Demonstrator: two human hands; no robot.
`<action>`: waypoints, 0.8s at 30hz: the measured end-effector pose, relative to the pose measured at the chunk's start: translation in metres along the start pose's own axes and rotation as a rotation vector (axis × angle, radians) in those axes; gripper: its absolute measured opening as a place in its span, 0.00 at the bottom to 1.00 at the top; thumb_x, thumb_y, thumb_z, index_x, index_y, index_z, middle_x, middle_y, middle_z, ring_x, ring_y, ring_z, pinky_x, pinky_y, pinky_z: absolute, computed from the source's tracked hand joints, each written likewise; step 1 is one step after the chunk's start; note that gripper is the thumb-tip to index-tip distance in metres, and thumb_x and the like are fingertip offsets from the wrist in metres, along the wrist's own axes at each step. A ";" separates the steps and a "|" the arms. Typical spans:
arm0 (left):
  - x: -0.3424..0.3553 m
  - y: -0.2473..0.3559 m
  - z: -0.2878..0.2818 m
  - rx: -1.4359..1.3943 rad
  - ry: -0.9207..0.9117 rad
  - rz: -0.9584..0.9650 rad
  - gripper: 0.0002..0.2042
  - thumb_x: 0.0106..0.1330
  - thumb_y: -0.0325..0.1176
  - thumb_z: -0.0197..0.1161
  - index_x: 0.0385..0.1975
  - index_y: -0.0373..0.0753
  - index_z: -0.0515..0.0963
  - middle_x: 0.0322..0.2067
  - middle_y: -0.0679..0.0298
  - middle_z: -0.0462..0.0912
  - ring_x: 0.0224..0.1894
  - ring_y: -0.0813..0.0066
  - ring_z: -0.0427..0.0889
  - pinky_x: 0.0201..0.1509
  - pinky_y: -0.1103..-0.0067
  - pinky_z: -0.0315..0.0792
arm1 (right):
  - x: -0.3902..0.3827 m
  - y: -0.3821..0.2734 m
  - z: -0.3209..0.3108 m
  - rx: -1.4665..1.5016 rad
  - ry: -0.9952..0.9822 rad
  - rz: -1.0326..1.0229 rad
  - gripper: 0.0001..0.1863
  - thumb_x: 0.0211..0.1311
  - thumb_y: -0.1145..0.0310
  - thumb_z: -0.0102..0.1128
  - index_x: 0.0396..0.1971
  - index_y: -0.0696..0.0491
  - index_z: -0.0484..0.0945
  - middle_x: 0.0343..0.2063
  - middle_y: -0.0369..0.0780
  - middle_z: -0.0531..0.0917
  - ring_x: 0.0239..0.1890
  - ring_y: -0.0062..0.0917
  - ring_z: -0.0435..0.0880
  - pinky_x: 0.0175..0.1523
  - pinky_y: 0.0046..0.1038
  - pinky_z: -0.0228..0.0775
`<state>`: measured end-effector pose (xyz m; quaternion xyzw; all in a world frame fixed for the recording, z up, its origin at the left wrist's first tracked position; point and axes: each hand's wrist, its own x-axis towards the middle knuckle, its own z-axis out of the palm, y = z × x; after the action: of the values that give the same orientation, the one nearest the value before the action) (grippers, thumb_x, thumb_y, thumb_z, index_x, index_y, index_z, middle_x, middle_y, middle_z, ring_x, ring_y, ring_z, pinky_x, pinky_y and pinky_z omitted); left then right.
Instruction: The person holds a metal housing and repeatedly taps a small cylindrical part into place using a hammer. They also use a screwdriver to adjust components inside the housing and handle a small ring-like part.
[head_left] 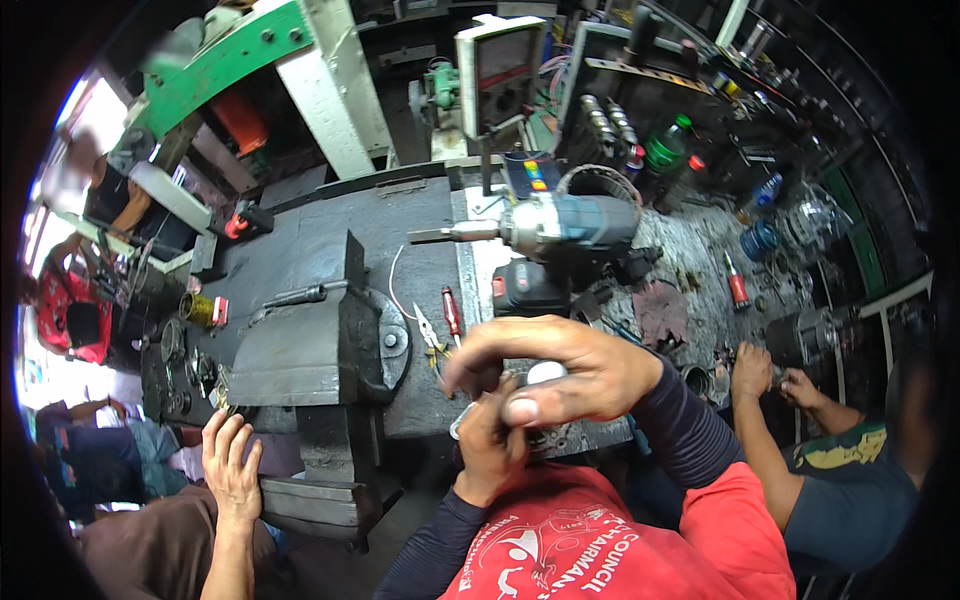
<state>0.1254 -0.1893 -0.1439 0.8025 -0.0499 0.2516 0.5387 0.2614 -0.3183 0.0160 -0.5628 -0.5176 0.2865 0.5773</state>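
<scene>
while i watch from far off through the head view, the bench (400,208) spreads out beyond the grip, dark on the left and paler, stained and cluttered on the right. left of the grip stands a heavy dark vise (300,350), with another person's hand (232,465) beside it; just beyond the grip lie pliers (427,332) and a red screwdriver (452,312). farther out, a blue power tool (590,220) lies crosswise, its flat tip toward the left. well to the right of the grip is a co-worker's hand (752,372).

a small white piece (545,372) sits between the thumb and bent forefinger of the right hand (590,370), above the left hand (492,440). its rounded face shows upward, toward me — how its long axis runs, i cannot tell, as the rest is covered.

the right fingers curl over the bunched left ones, but i cannot tell whether either hand is clenched on the piece or only bent around it. the right fingertips are blurred, the left palm is hidden — and the left sleeve (430,545) is cut off by the lower edge.
</scene>
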 end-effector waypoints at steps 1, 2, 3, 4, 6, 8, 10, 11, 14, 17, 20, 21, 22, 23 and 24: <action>-0.001 -0.003 0.002 0.054 0.057 0.057 0.21 0.58 0.17 0.61 0.53 0.30 0.82 0.49 0.45 0.88 0.53 0.49 0.89 0.58 0.65 0.81 | -0.010 0.007 0.006 -0.053 0.055 0.024 0.28 0.76 0.49 0.57 0.61 0.57 0.75 0.49 0.42 0.81 0.51 0.30 0.81 0.61 0.34 0.71; -0.003 -0.004 0.004 0.025 0.042 -0.024 0.20 0.57 0.16 0.60 0.52 0.30 0.82 0.48 0.45 0.88 0.53 0.49 0.89 0.59 0.66 0.81 | -0.028 0.015 0.009 0.003 0.227 -0.018 0.29 0.76 0.48 0.57 0.62 0.57 0.75 0.50 0.41 0.81 0.51 0.28 0.81 0.61 0.33 0.71; -0.005 -0.005 0.005 -0.010 0.036 -0.098 0.20 0.56 0.16 0.60 0.50 0.29 0.83 0.47 0.45 0.89 0.52 0.50 0.89 0.59 0.66 0.81 | -0.052 0.025 0.011 0.006 0.362 0.072 0.30 0.76 0.46 0.57 0.63 0.57 0.75 0.51 0.40 0.81 0.52 0.27 0.80 0.61 0.31 0.72; -0.002 -0.009 0.008 -0.007 0.058 -0.039 0.18 0.56 0.15 0.59 0.47 0.29 0.84 0.45 0.45 0.89 0.51 0.50 0.90 0.57 0.66 0.82 | -0.080 0.036 0.010 0.059 0.565 0.155 0.31 0.76 0.46 0.58 0.64 0.57 0.75 0.51 0.39 0.82 0.52 0.23 0.80 0.60 0.28 0.73; 0.001 -0.011 0.008 0.030 0.017 0.001 0.17 0.57 0.15 0.60 0.46 0.29 0.83 0.44 0.45 0.89 0.50 0.50 0.90 0.57 0.67 0.82 | -0.129 0.074 0.001 -0.113 0.934 0.282 0.21 0.77 0.55 0.59 0.54 0.59 0.81 0.45 0.36 0.85 0.45 0.18 0.81 0.53 0.25 0.75; 0.008 -0.013 0.006 0.044 -0.043 0.040 0.14 0.59 0.16 0.63 0.46 0.30 0.83 0.41 0.46 0.89 0.47 0.49 0.90 0.53 0.68 0.82 | -0.165 0.120 0.007 -0.536 0.975 0.804 0.17 0.68 0.61 0.66 0.47 0.60 0.81 0.45 0.47 0.85 0.47 0.36 0.85 0.53 0.36 0.77; 0.014 -0.013 0.003 0.028 -0.098 0.040 0.10 0.64 0.19 0.66 0.44 0.32 0.83 0.36 0.49 0.88 0.38 0.50 0.90 0.42 0.68 0.81 | -0.186 0.164 0.022 -0.961 0.922 0.921 0.19 0.61 0.63 0.68 0.47 0.59 0.80 0.45 0.52 0.83 0.49 0.49 0.84 0.55 0.45 0.76; 0.017 -0.012 0.003 0.054 -0.106 0.033 0.07 0.70 0.19 0.63 0.43 0.34 0.84 0.32 0.57 0.90 0.34 0.67 0.91 0.41 0.74 0.82 | -0.190 0.183 0.023 -0.993 0.889 1.025 0.20 0.60 0.61 0.68 0.46 0.59 0.79 0.44 0.52 0.83 0.48 0.50 0.84 0.54 0.47 0.76; 0.021 -0.006 0.000 0.033 -0.152 0.047 0.05 0.73 0.21 0.61 0.43 0.34 0.82 0.33 0.57 0.90 0.35 0.67 0.90 0.41 0.75 0.81 | -0.190 0.215 0.017 -1.090 0.919 1.004 0.23 0.59 0.56 0.69 0.45 0.60 0.79 0.41 0.53 0.84 0.46 0.52 0.85 0.50 0.50 0.78; 0.023 0.001 0.001 -0.027 -0.183 0.019 0.03 0.75 0.23 0.60 0.44 0.34 0.78 0.35 0.58 0.89 0.36 0.70 0.89 0.41 0.76 0.80 | -0.182 0.214 -0.003 -1.060 0.796 1.190 0.28 0.58 0.49 0.72 0.42 0.61 0.84 0.40 0.55 0.88 0.44 0.52 0.89 0.50 0.48 0.81; 0.021 0.008 0.007 -0.065 -0.113 -0.040 0.04 0.77 0.25 0.59 0.44 0.34 0.78 0.34 0.58 0.89 0.35 0.71 0.89 0.39 0.77 0.79 | -0.172 0.202 -0.013 -0.978 0.694 1.272 0.32 0.55 0.45 0.74 0.41 0.63 0.85 0.42 0.57 0.88 0.46 0.50 0.89 0.53 0.45 0.81; 0.020 0.009 0.010 -0.094 -0.072 -0.060 0.04 0.77 0.26 0.59 0.45 0.34 0.78 0.34 0.58 0.89 0.34 0.71 0.89 0.39 0.76 0.79 | -0.169 0.198 -0.012 -0.968 0.687 1.279 0.33 0.55 0.45 0.74 0.42 0.64 0.85 0.42 0.57 0.88 0.47 0.50 0.89 0.53 0.45 0.81; 0.019 0.010 0.012 -0.152 -0.040 -0.091 0.04 0.77 0.27 0.59 0.45 0.34 0.78 0.33 0.58 0.89 0.34 0.71 0.89 0.39 0.76 0.79 | -0.167 0.195 -0.011 -0.960 0.720 1.284 0.33 0.55 0.45 0.74 0.43 0.64 0.84 0.43 0.57 0.88 0.47 0.50 0.89 0.54 0.46 0.81; 0.020 0.009 0.013 -0.090 -0.015 -0.064 0.04 0.77 0.27 0.60 0.45 0.34 0.78 0.33 0.58 0.89 0.34 0.70 0.89 0.39 0.76 0.79 | -0.167 0.193 -0.009 -0.946 0.736 1.278 0.34 0.55 0.45 0.74 0.44 0.64 0.84 0.43 0.57 0.88 0.47 0.51 0.89 0.54 0.46 0.81; 0.020 0.008 0.014 -0.058 -0.004 -0.049 0.04 0.77 0.27 0.60 0.45 0.35 0.78 0.32 0.58 0.89 0.33 0.70 0.89 0.38 0.75 0.79 | -0.166 0.192 -0.007 -0.940 0.750 1.289 0.34 0.55 0.45 0.74 0.45 0.64 0.83 0.43 0.57 0.88 0.47 0.51 0.89 0.54 0.46 0.80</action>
<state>0.1444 -0.2012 -0.1320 0.7879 -0.0386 0.2353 0.5678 0.2664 -0.4340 -0.2102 -0.9816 0.0599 0.1104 0.1441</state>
